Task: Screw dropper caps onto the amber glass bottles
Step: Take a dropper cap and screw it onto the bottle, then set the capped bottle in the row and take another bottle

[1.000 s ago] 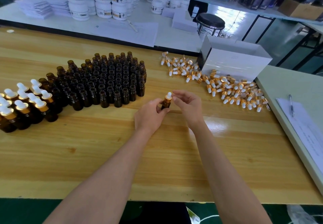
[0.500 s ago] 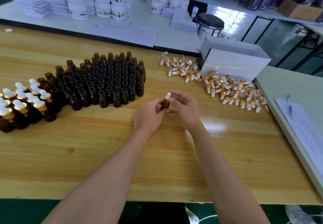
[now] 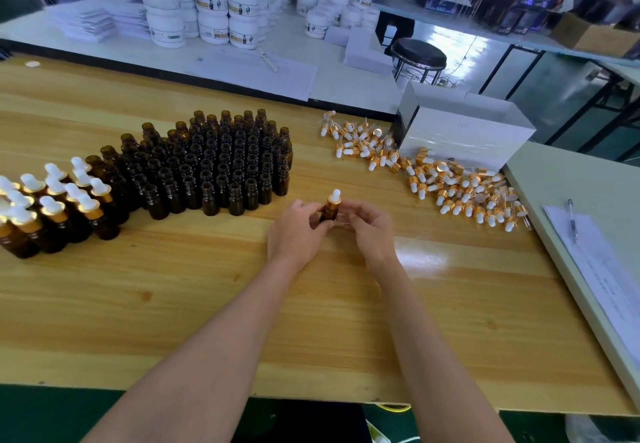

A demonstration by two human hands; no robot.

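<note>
My left hand (image 3: 297, 232) grips a small amber glass bottle (image 3: 328, 214) upright just above the wooden table (image 3: 207, 290). A dropper cap (image 3: 334, 197) with a white bulb and gold collar sits on the bottle's neck. My right hand (image 3: 372, 232) is curled beside it, fingertips at the collar. A dense block of uncapped amber bottles (image 3: 228, 162) stands to the left behind my hands. Capped bottles (image 3: 52, 207) are grouped at the far left. A loose pile of dropper caps (image 3: 450, 186) lies to the right.
A white open box (image 3: 464, 134) stands behind the pile of caps. At the right edge a pen (image 3: 572, 221) rests on paper on a pale board. White jars (image 3: 211, 13) and stacked papers fill the bench beyond the table, next to a black stool (image 3: 419, 53).
The bottle and both hands have stayed in the same spot. My right fingers have shifted from over the cap to its side, so the white bulb now shows fully.
</note>
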